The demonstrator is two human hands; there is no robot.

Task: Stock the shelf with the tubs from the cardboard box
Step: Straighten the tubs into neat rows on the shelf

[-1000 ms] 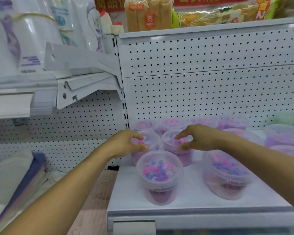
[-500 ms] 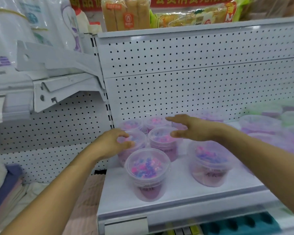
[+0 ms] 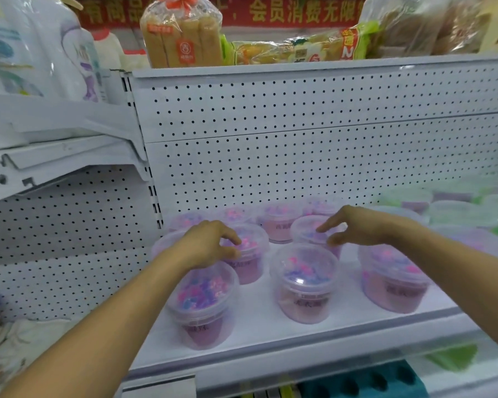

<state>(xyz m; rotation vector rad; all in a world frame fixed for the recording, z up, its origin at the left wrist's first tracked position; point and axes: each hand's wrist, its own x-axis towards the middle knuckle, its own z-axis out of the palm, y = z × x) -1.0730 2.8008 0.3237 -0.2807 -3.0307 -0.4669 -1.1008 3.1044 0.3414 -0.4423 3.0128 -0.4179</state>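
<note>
1. Head view: the left hand point(image 3: 206, 245) reaches over a purple tub point(image 3: 249, 255) in the second row of the shelf point(image 3: 270, 334). Its fingers point(image 3: 233, 236) are loosely curled above the lid; whether they touch it cannot be told.
2. The right hand point(image 3: 354, 225) hovers over another tub point(image 3: 314, 234), fingers spread wide and holding nothing.
3. More tubs stand behind the fingers against the pegboard point(image 3: 299, 156). Three stand nearer than the fingers, close to the shelf's front edge: the front-left tub point(image 3: 203, 304), the middle tub point(image 3: 305, 285) and the right tub point(image 3: 393, 278).
4. Risk: both forearms pass just over the front tubs, so a dropped wrist could likely knock one off the edge.
5. Pushing the second row back carelessly could likely tip the crowded rear tubs.
6. The cardboard box is not in view.
</note>
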